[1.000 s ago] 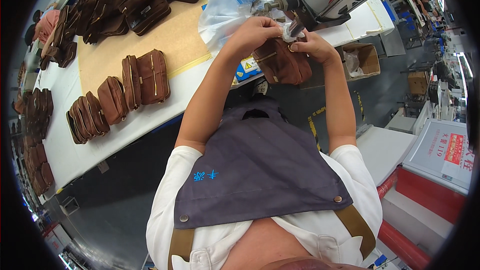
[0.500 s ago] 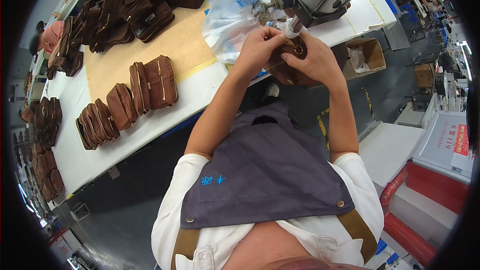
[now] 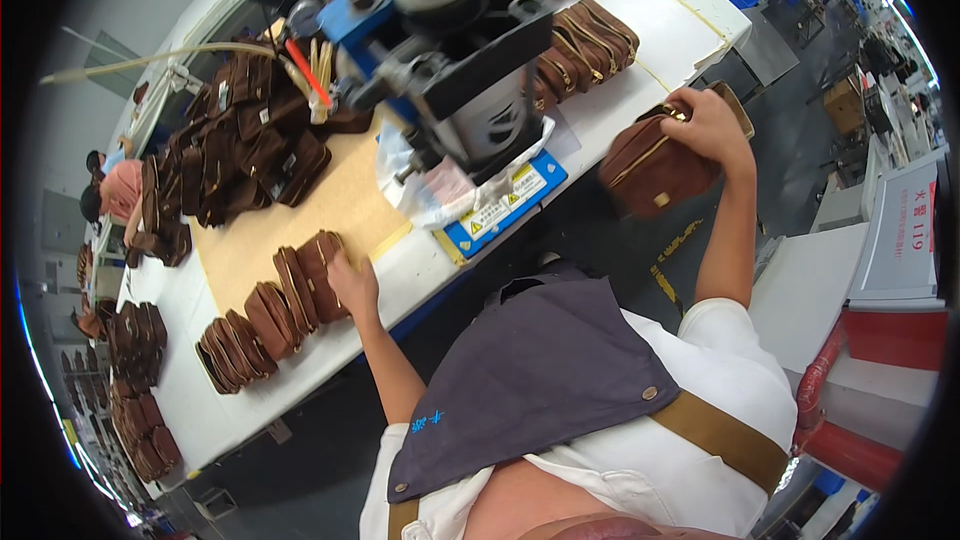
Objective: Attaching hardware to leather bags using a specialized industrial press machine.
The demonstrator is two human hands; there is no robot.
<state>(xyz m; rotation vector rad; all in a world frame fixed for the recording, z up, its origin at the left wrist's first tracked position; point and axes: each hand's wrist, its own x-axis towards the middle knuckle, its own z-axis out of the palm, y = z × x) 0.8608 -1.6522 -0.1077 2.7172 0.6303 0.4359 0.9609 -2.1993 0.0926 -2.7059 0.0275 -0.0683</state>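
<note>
Right grip (image 3: 706, 128) moves off machine (image 3: 462, 65) to beside table (image 3: 195, 420), holding brown pouch (image 3: 652, 168) by its top; left grip (image 3: 354, 286) touches end pouch (image 3: 316, 275), closure unclear; pouches likely light, soft: hold top seam.

A long white worktable (image 3: 660, 65) stretches past me from near left to far right, above a dark grey floor (image 3: 300, 450) with worn yellow tape (image 3: 680, 260). Pale grey wall (image 3: 80, 115) rises far left; far right, strip lights (image 3: 905, 20) glare. A thick red pipe (image 3: 825, 370) stands near right.
</note>
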